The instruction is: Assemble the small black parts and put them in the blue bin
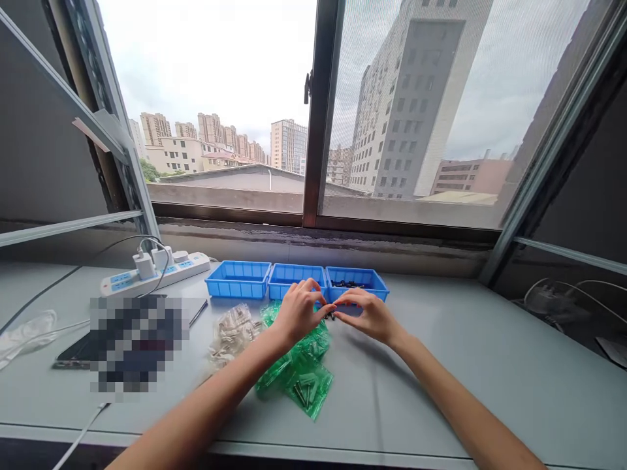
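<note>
My left hand (pixel 298 313) and my right hand (pixel 368 317) meet at the fingertips, just in front of the blue bins. Both are closed in a pinch; whatever lies between the fingers is too small to make out. A few tiny dark pieces (pixel 331 316) show right below the fingertips. Under my left hand lie green plastic bags (pixel 306 378), one with screw-like pieces inside. Clear bags (pixel 234 333) of pale small parts are heaped to their left. The right blue bin (pixel 376 282) contains dark small parts; my left hand partly covers the middle blue bin (pixel 284 274).
The left blue bin (pixel 238 287) stands beside a white power strip (pixel 198 262) with plugs and cables. A dark flat device (pixel 73 349), partly blurred out, lies on the left of the grey table (pixel 441 385). Metal frame posts and a window bound the back.
</note>
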A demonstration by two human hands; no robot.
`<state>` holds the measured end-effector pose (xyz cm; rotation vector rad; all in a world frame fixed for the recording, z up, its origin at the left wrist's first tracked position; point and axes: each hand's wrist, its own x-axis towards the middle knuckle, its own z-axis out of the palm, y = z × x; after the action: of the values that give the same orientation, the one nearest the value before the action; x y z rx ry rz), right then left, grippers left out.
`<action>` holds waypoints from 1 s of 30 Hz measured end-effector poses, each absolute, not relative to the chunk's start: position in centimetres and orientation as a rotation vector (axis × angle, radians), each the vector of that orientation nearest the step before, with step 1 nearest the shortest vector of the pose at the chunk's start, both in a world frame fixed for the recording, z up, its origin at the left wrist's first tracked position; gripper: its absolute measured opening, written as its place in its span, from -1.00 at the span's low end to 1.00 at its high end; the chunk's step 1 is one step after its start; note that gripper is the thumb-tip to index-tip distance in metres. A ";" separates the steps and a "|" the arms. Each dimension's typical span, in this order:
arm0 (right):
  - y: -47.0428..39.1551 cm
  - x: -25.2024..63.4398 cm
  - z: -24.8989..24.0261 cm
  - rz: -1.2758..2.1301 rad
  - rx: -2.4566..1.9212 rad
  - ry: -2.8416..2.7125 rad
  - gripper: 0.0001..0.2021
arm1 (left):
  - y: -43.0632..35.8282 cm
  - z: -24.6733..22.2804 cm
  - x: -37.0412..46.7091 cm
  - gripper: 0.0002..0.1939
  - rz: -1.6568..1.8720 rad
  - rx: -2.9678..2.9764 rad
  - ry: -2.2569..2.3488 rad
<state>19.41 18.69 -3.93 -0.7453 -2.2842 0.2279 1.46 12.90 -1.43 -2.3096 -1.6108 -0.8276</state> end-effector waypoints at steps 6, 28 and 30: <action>18.2 18.6 -4.6 0.368 -0.654 -2.352 -0.84 | 12.8 -1.3 1.1 -0.84 -0.526 -2.553 -1.433; 17.7 18.1 -4.2 0.352 -0.930 -2.393 -0.85 | 12.4 -1.7 1.2 -0.78 -0.445 -2.496 -1.577; 17.7 18.0 -4.2 0.355 -0.914 -2.396 -0.85 | 12.5 -1.8 1.2 -0.78 -0.468 -2.478 -1.556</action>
<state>18.03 17.68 -4.15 -0.9136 -2.3956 0.3554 1.18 12.47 -1.78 -2.4778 -1.5556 -0.4680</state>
